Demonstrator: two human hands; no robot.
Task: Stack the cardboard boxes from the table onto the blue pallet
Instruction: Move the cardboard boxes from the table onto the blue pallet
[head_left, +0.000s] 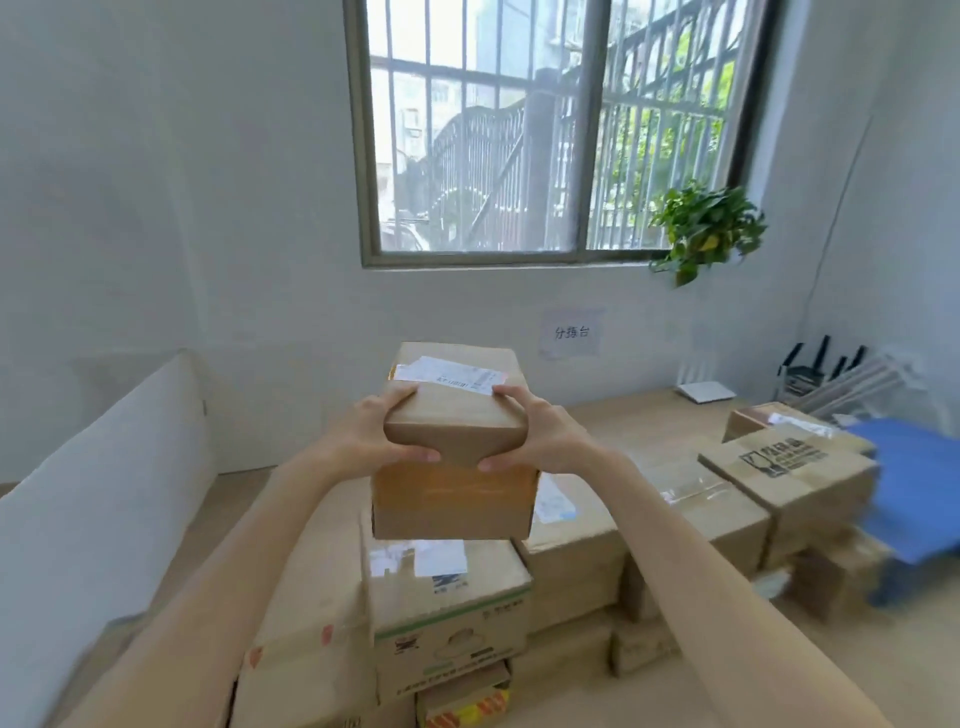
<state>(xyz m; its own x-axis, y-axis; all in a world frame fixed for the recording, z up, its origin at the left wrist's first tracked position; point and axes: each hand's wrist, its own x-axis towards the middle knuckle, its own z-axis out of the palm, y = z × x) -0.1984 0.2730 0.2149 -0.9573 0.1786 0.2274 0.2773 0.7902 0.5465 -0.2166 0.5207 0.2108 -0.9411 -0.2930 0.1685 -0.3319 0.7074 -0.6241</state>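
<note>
Head view:
- The left hand (374, 436) and right hand (540, 436) both gripped the box (457, 415) at its near top corners, fingers curled over the top and thumbs pressed on the front face.
- The box sat between the hands, over a green-striped box (447, 597) in the pile on the table (649, 415). Whether it was fully clear of that box could not be told.
- The pallet (924, 478) lay well apart at the far right, partly out of frame and blurred, with a marked box (789, 467) and others between it and the load.
- Risk, grip: both hands held only the near end, so the far end had no support. If the contents were heavy, the box would likely tip away and slide out from under the thumbs.
- Risk, surface: the front face looked glossy with tape, which probably gave the thumbs poor friction.
- Risk, path: a swing to the right would probably pass low over the marked box. A clipped corner could knock the load loose or shove the pile.
- Risk, pile: if the bottom edge dragged on the green-striped box, that box might shift on those beneath it.
- Risk, placing: little of the pallet was visible, so a landing spot could not be judged. Setting the box down near the edge might leave it overhanging.
</note>
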